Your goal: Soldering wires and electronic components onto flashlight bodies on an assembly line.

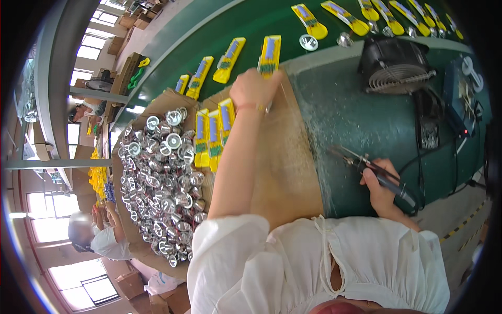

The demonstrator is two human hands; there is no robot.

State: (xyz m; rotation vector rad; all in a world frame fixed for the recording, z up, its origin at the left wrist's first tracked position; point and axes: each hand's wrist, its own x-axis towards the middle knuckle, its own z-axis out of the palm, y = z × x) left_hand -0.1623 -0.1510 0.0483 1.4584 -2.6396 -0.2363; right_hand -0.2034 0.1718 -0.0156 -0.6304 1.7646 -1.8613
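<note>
My left hand [254, 90] reaches to the far edge of the table, its fingers closed at the near end of a yellow plastic housing [270, 51] with a blue cell and a green circuit board; the fingertips are partly hidden. At the right, my right hand [380, 188] is wrapped round the dark handle of a soldering iron [387, 180]. The iron's thin metal end points left above the green tabletop. Beside my left forearm, several more yellow housings [214, 135] lie together next to a big heap of shiny silver reflector cups [162, 183].
Brown cardboard [285, 167] covers the middle of the green table [340, 110]. A black fan [396, 68] and a blue box with a red light [460, 99] stand at the right. Along the green belt [261, 21] lie more yellow housings. Another person [104, 240] works at the left.
</note>
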